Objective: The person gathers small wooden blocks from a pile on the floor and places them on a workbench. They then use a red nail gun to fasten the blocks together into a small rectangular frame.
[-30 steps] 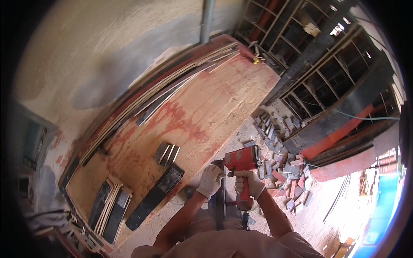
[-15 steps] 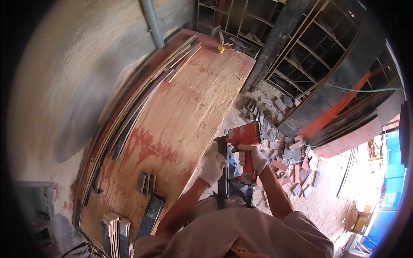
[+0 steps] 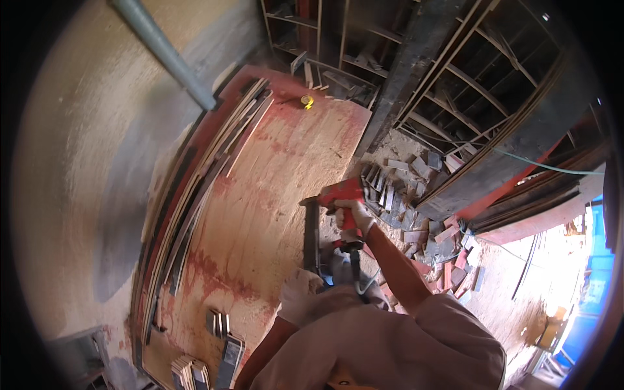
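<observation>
My right hand (image 3: 357,216), in a pale work glove, is wrapped round the handle of a red nail gun (image 3: 344,189). A long black magazine runs down the tool's left side, and a dark hose (image 3: 355,268) hangs from the handle's lower end. The gun is in front of my body, beside the right edge of a plywood worktop (image 3: 247,208). My left hand (image 3: 299,291), also gloved, is low and close to my body, near the magazine's lower end. Its fingers are blurred and partly hidden.
Long wood strips (image 3: 188,195) lie along the worktop's wall side. Small cut blocks (image 3: 188,372) stand at its near end, and a yellow tape measure (image 3: 307,101) sits at its far end. Scattered offcuts (image 3: 416,240) cover the floor on the right. A metal pipe (image 3: 166,55) leans by the wall.
My right hand has moved the nail gun leftward and slightly up, toward the worktop. My left hand has come away from beside the magazine's upper part and dropped toward my body. The view has shifted.
</observation>
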### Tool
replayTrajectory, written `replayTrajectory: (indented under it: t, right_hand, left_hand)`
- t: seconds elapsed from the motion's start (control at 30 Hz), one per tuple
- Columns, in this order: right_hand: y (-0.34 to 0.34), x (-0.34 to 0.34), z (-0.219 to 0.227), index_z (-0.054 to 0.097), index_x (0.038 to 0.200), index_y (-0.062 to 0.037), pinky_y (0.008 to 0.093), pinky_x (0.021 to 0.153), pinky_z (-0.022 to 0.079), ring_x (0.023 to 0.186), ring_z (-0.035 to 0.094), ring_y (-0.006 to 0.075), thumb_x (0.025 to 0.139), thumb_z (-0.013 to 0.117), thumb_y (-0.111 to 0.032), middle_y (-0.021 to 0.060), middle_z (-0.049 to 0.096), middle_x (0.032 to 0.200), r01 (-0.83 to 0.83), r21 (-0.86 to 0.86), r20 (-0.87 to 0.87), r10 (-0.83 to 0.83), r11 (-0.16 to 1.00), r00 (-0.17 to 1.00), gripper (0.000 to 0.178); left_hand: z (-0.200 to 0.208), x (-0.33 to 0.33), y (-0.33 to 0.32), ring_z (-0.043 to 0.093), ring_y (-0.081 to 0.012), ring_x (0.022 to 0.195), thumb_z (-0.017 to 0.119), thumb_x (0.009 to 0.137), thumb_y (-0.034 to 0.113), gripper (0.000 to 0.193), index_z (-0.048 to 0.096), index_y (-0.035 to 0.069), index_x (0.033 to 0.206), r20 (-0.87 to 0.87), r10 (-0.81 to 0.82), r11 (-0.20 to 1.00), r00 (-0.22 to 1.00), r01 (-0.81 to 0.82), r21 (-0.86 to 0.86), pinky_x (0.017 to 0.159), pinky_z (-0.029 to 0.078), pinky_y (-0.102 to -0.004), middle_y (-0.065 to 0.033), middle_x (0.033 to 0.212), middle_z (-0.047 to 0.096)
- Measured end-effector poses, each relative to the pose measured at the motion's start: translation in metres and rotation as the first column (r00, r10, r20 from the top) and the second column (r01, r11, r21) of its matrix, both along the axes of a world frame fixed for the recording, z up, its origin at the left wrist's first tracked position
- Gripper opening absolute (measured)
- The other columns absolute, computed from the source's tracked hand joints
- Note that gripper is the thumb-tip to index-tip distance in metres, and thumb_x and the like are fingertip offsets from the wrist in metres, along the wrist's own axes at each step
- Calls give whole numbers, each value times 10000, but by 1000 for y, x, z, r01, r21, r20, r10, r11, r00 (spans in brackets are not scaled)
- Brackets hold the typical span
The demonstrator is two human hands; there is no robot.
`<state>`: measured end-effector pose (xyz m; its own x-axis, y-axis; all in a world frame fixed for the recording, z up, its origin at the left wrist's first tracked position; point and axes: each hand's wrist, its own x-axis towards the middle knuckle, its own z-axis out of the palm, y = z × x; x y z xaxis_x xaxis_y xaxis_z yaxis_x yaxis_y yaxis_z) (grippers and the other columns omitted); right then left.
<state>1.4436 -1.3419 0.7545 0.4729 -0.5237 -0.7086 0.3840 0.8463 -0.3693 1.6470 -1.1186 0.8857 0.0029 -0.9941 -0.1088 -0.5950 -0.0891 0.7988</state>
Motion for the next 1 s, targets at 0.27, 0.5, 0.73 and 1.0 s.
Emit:
replayTrajectory:
  t: [0.27, 0.5, 0.73, 1.0]
  right_hand:
    - [-106, 45, -28, 670, 762, -55, 354, 519, 521, 525, 613, 217, 913, 701, -299, 77, 641, 635, -356, 12, -117, 355, 934, 928, 288]
    - [-199, 44, -84, 725, 833, -23, 398, 597, 566, 633, 685, 216, 950, 683, -440, 116, 715, 755, -726, -126, -628, 512, 676, 586, 435]
    - [-489, 2, -59, 485, 1380, 22, 483, 745, 590, 840, 707, 325, 1033, 453, -498, 184, 714, 902, -978, 19, -992, -116, 206, -44, 626]
    - [-602, 46, -112, 537, 1373, 24, 458, 1081, 462, 1266, 598, 403, 918, 581, -442, 265, 633, 1315, -846, 36, -999, 37, 531, -19, 653]
  left_hand:
    - [-64, -1, -87, 663, -402, 817, 714, 894, 238, 179, 659, 72, 928, 229, 209, 978, 951, -197, -76, 702, 517, -518, -154, 891, 668]
    - [-50, -39, -186, 673, -418, 752, 772, 831, 256, 171, 663, 124, 833, 376, 241, 950, 895, -297, 98, 650, 532, -542, -150, 846, 667]
    - [-36, -72, -191, 677, -407, 726, 807, 789, 270, 218, 655, 115, 810, 481, 281, 792, 830, -484, 373, 651, 545, -525, -128, 819, 661]
    - [-30, -91, -200, 701, -367, 755, 842, 760, 342, 263, 658, 164, 816, 376, 374, 692, 848, -525, 496, 651, 563, -504, -92, 881, 682]
